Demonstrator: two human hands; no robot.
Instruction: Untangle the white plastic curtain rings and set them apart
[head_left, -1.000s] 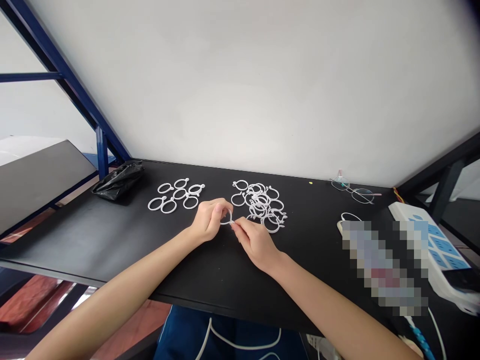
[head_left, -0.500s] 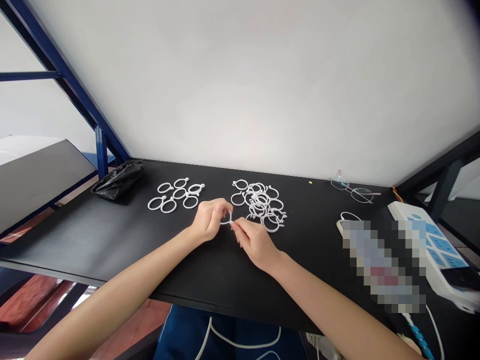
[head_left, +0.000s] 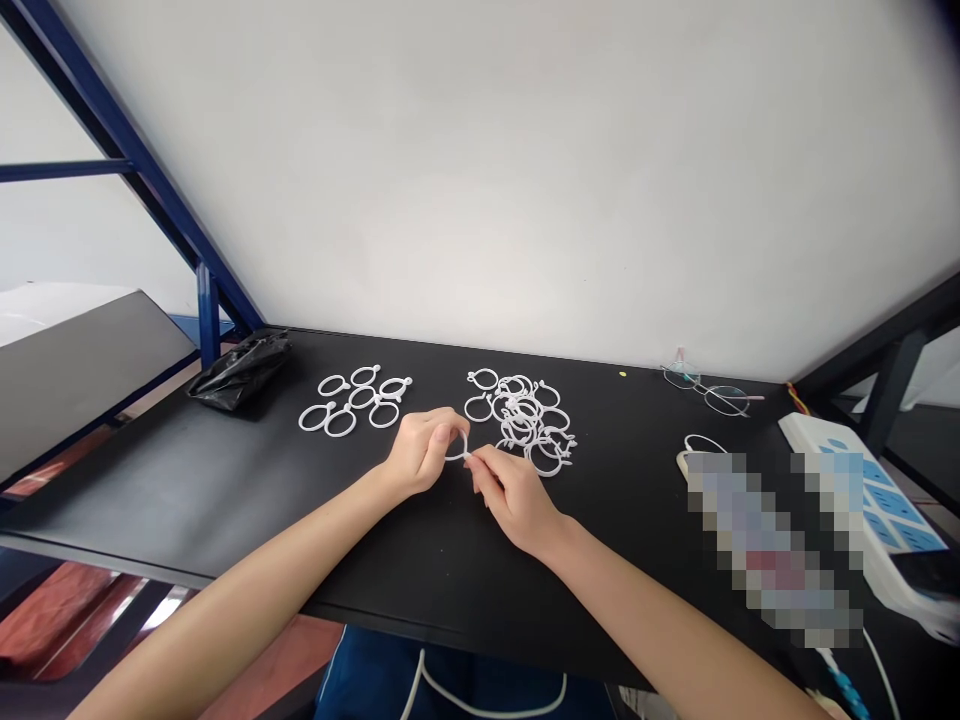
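While both your hands meet over the middle of the counter (head_left: 225,480), they share one white ring (head_left: 456,449) between them. Your left hand (head_left: 420,452) curls around the ring's left side, thumb and forefinger closed on it, the other fingers folded in behind. Your right hand (head_left: 514,492) pinches the ring's lower right edge, where a small tab sticks out, with thumb and forefinger tips pressed together on it. Each grip is tight on the plastic, with no gap showing between fingertip and ring. The ring sits just above the counter surface; whether it touches the counter you cannot tell from here.

Just beyond your right hand lies a loose pile (head_left: 529,420) of the same white rings, overlapping one another. Beyond your left hand, well apart from that pile, a smaller set (head_left: 356,398) of rings lies flat, side by side, some touching. At the far left corner rests a crumpled black bag (head_left: 240,367). Near the back wall on the right lie glasses (head_left: 705,388). A white and blue power strip (head_left: 862,490) sits at the right edge, and a blurred patch covers something beside it.
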